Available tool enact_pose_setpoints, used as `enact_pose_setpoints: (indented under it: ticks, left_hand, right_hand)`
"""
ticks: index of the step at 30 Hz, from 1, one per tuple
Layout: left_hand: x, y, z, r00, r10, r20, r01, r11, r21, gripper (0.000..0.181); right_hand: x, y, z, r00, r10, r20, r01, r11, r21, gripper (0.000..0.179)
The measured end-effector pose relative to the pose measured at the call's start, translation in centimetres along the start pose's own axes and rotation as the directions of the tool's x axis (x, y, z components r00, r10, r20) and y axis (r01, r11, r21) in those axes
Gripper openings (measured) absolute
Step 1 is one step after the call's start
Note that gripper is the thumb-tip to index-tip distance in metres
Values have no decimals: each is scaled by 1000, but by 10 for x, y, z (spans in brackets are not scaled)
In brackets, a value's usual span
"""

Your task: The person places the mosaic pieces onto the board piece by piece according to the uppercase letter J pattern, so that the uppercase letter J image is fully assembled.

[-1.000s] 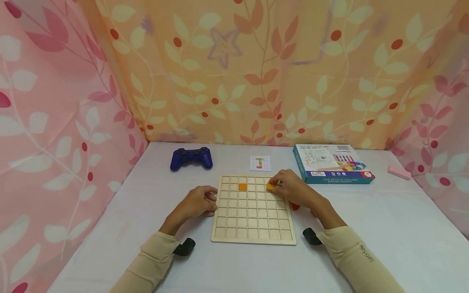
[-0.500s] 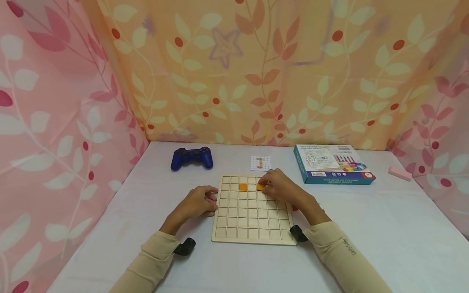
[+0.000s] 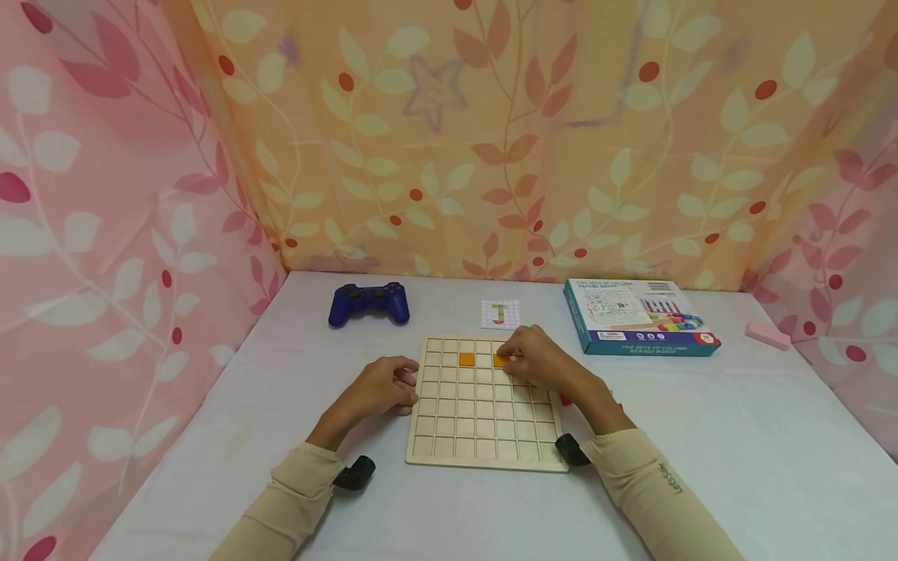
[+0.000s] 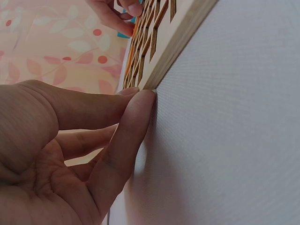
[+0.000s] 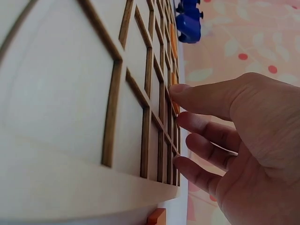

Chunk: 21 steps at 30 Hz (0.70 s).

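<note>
The left hand [image 3: 379, 387] pinches the wooden grid board [image 3: 466, 408] at the left. An orange tile [image 3: 467, 359] sits in a far square. The right hand [image 3: 542, 360] pinches another tile [image 3: 498, 361] farther right, hiding whether it is in. The right arm [image 3: 599, 401] partly hides a red piece [image 3: 565, 400].

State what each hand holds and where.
Right hand pinches an orange tile by its edges; left hand pinches the wooden grid board by its left edge.
</note>
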<state>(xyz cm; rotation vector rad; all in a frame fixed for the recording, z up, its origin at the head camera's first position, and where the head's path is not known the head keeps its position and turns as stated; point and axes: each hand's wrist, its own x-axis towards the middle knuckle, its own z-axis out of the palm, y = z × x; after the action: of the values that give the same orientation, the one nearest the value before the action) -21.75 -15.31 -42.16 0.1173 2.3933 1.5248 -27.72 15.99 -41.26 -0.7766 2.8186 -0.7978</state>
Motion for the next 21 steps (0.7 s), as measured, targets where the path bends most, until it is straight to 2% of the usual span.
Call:
enact_pose_setpoints:
  ticks: [9,21]
  left_hand:
    - [-1,0,-1,1000,2,6,-2,1000,0,56]
    - [-1,0,0,1000,-1,2,1,1000,0,56]
  right_hand:
    - [-14,8,-8,998,56,11,-56,998,-1,35]
    - [-56,30,-33,991,136,-16,-135,990,32,35]
